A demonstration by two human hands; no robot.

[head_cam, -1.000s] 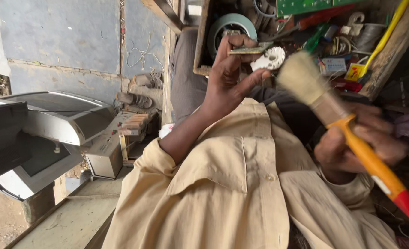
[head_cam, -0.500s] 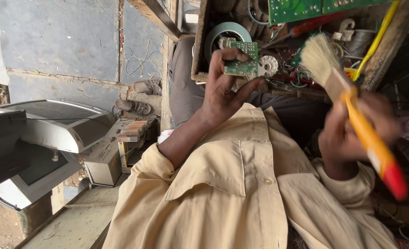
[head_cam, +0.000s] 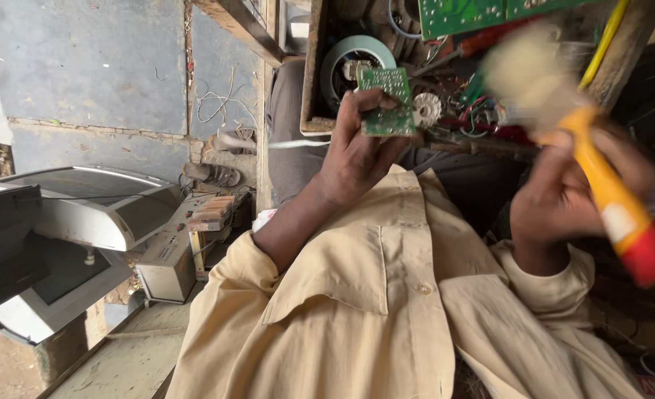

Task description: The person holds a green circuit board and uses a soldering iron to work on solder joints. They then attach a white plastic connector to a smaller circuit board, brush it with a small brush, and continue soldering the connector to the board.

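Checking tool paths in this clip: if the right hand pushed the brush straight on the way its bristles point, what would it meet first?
Probably the small green circuit board held in the left hand; the right hand and brush are motion-blurred, so depth is uncertain.

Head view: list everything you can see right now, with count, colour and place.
small circuit board: 1, green, in left hand
paintbrush: 1, orange and red handle, pale bristles, blurred, in right hand
wooden box: 1, brown, top centre, holds wires and parts
tape roll: 1, pale blue-grey, inside box
large circuit board: 1, green, top edge
old monitors: 2, grey, left
left hand: gripping board
right hand: gripping brush
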